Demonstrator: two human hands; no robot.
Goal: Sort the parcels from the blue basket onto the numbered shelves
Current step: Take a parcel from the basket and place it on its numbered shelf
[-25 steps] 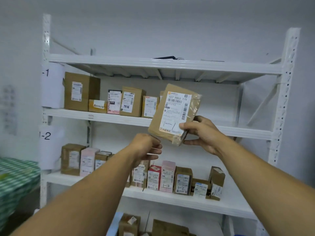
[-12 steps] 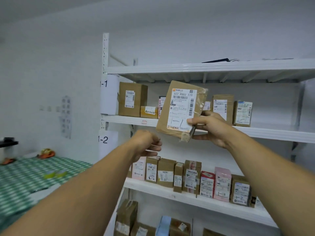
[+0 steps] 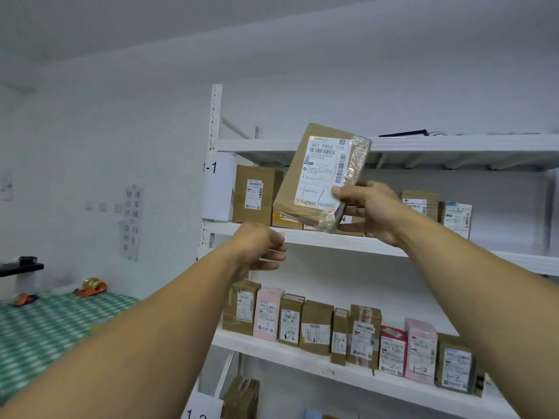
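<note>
The right hand [image 3: 373, 211] has its grip closed on the lower right corner of a flat brown parcel [image 3: 320, 176], thumb on the label face and the other digits behind it, at the centre of the frame. The parcel is held tilted, its top leaning right, in front of the shelf tagged 1-1 [image 3: 302, 235], and a handwritten "1-1" shows near the bottom of its label. The left hand [image 3: 260, 251] hangs lower and to the left, loosely curled and holding nothing.

The hold is a pinch at a single corner, right where loose, crinkled clear tape wraps the edge. That looks like the weak point: the tape could slide or peel under the thumb, and the parcel's weight, sitting well to the left of the pinch, could swing it down and out.

Behind it, in the middle band of the frame, the 1-1 shelf already carries a tall brown box [image 3: 257, 195] at the left and smaller parcels [image 3: 420, 204] to the right. Pushing in at this tilt could knock one over or leave the new parcel half off the front lip. The row of parcels [image 3: 332, 331] marked 1-2 on the shelf below, lower centre of the frame, would catch a fall.
</note>
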